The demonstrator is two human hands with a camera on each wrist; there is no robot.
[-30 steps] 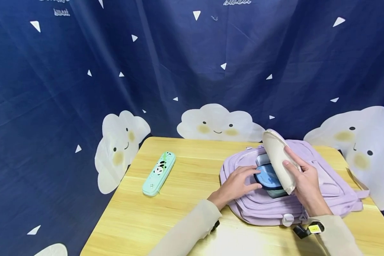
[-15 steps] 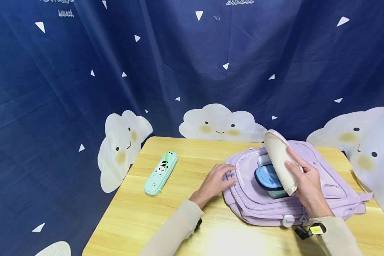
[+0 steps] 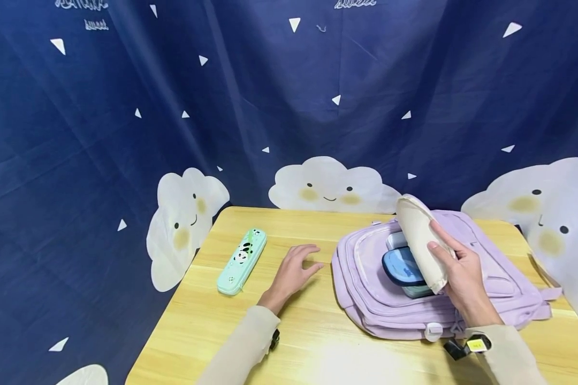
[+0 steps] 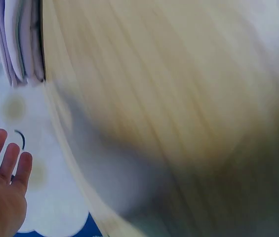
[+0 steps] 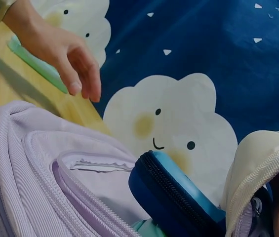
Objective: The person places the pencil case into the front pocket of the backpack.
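My right hand [image 3: 462, 272] grips the raised cream flap [image 3: 420, 235] of the lilac backpack's [image 3: 371, 267] front pocket, thumb on its near face. Its zipped edge shows in the right wrist view. In the pocket opening sits a blue zipped case [image 5: 179, 192] with navy sides. Beneath it shows part of a teal item [image 3: 416, 291], and a grey-blue item [image 3: 396, 240] lies behind; the flap hides the rest. My left hand [image 3: 291, 270] is off the backpack, fingers relaxed and holding nothing. It is between the backpack and a mint pencil case [image 3: 242, 262] with a panda on top.
The wooden table [image 3: 313, 342] carries the backpack at its right and the mint case at its left. A navy curtain [image 3: 318, 107] with clouds and triangles hangs behind and to the left. A backpack strap [image 3: 546, 315] lies toward the right edge.
My left hand has drawn away from the blue case, past the backpack's left edge, and left over the table. My right hand keeps hold of the flap in the same place.
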